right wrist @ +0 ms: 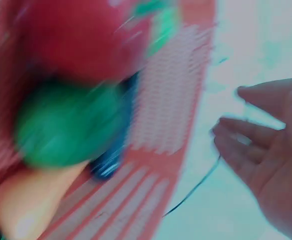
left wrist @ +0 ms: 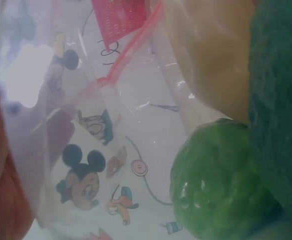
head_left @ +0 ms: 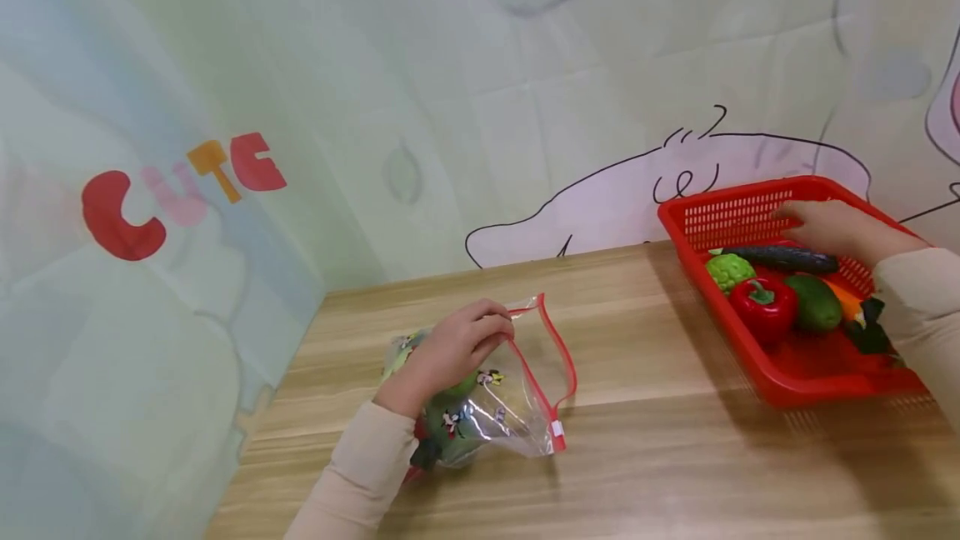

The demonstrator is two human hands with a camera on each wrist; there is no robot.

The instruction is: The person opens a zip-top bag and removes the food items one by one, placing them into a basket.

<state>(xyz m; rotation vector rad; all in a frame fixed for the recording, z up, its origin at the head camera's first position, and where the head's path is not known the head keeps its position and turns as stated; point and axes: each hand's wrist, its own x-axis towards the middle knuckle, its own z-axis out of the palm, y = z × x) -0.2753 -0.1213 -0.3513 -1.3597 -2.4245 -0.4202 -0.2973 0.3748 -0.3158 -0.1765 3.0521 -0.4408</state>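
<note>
My left hand [head_left: 465,340] pinches the upper edge of a clear zip bag [head_left: 517,415] with a red slider strip and cartoon prints. The bag lies on the table with its mouth gaping to the right. Inside it, the left wrist view shows a knobbly green fruit [left wrist: 220,185], a pale rounded item [left wrist: 210,55] and a dark green one [left wrist: 280,95]. Over the far side of a red basket [head_left: 825,390], my right hand [head_left: 825,223] hovers with fingers spread and nothing held. Beneath it lies a long dark cucumber-like vegetable [head_left: 783,258].
Also in the basket are a red bell pepper [head_left: 765,315], a smooth dark-green oval fruit [head_left: 813,304], a knobbly green fruit [head_left: 730,272] and an orange item [head_left: 843,300]. A printed cloth wall [head_left: 420,90] borders the wooden table [head_left: 630,473] behind and to the left.
</note>
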